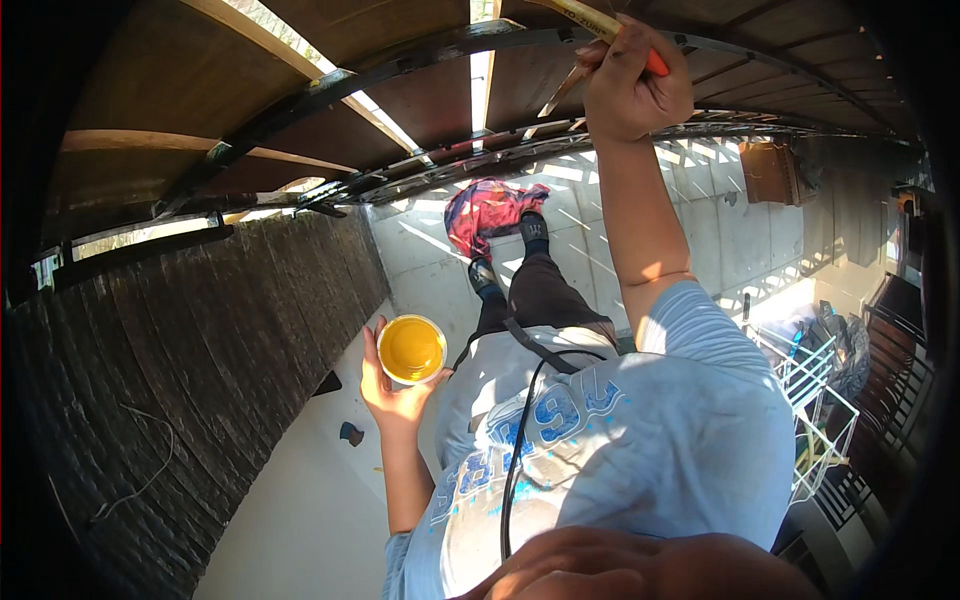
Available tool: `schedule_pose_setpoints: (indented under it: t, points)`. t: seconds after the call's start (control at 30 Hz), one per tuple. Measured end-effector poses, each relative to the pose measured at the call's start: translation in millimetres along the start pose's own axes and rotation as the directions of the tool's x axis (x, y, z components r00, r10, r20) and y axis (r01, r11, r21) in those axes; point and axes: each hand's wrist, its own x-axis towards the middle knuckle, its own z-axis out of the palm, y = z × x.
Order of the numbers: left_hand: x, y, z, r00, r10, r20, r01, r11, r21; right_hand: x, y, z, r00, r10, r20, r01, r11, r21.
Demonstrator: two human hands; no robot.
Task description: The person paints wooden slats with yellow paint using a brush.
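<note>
My raised right hand [640, 82] is wrapped round the handle of what looks like a paintbrush [582, 16]. Its handle is yellow with an orange end, and its far end runs past the top edge of the view. The hand is close below a dark frame bar [450, 42] with brown panels. Lower down at the left, my left hand [388, 392] holds a round, pale-rimmed cup [411, 349]. Amber-yellow liquid shows inside the cup, held roughly level, with my fingers and thumb round its side.
A dark plank wall [190, 380] stands at the left. Red checked cloth [490, 208] lies on the tiled floor [420, 250] by my feet. At the right are a cardboard box [770, 172], a white wire rack [805, 370] and a black bag [848, 350]. A black cord hangs down my shirt.
</note>
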Motion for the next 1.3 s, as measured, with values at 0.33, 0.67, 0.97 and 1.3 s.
schedule_pose_setpoints:
  t: [0.33, 0.67, 0.97, 1.3]
  points:
    - [5, -2, -1, 0.999, 0.029, 0.012, -0.029, 0.999, 0.014, 1, 5, -17, 0.997, 0.076, -0.032, -0.076, 0.997, 0.013]
    - [5, 1, 0, 1.000, 0.023, 0.010, -0.023, 1.000, -0.007, 0, -27, -13, 0.973, 0.224, -0.063, -0.208, 0.960, 0.189]
    - [-4, -1, -2, 0.999, -0.015, -0.029, 0.014, 1.000, -0.026, -38, -22, 44, 0.953, 0.235, 0.192, -0.289, 0.896, 0.336]
    - [-15, -5, -13, 0.994, -0.094, -0.052, 0.095, 0.995, 0.019, -41, -12, 63, 0.988, 0.033, 0.151, -0.060, 0.982, 0.178]
